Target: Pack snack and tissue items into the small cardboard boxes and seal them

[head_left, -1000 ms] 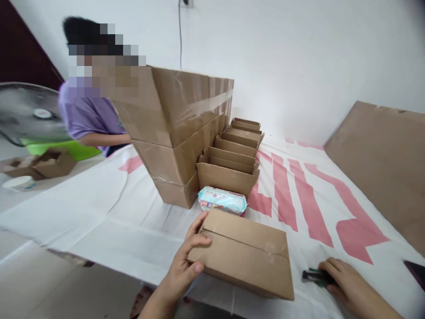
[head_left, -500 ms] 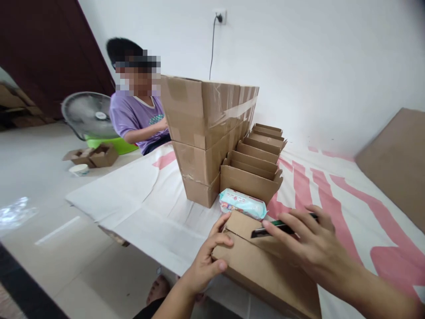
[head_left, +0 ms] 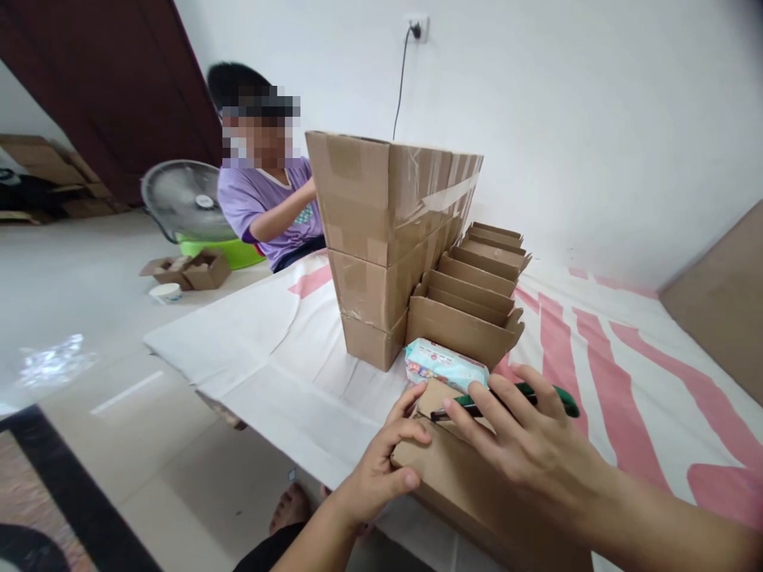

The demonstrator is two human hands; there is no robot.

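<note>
A closed cardboard box (head_left: 482, 485) lies in front of me at the table's near edge. My left hand (head_left: 387, 453) grips its left end, fingers on the top and thumb along the near edge. In my right hand (head_left: 530, 437) is a utility knife (head_left: 524, 397) with a green and black handle. Its tip rests at or just above the seam in the box top, close to my left fingers. Just behind the box lies a light-blue soft packet (head_left: 446, 364), which looks like wet wipes.
Taped cardboard boxes (head_left: 363, 206) stand stacked on the cloth-covered table (head_left: 256, 373). Right of them is a row of open cartons (head_left: 465, 322). Behind the stack sits a person in a purple shirt (head_left: 262, 199), beside a fan (head_left: 184, 202). A brown board (head_left: 721, 286) leans at right.
The knife has moved left along the box top, its tip now nearer my left fingers, and more of its green handle shows. The view has shifted slightly left.
</note>
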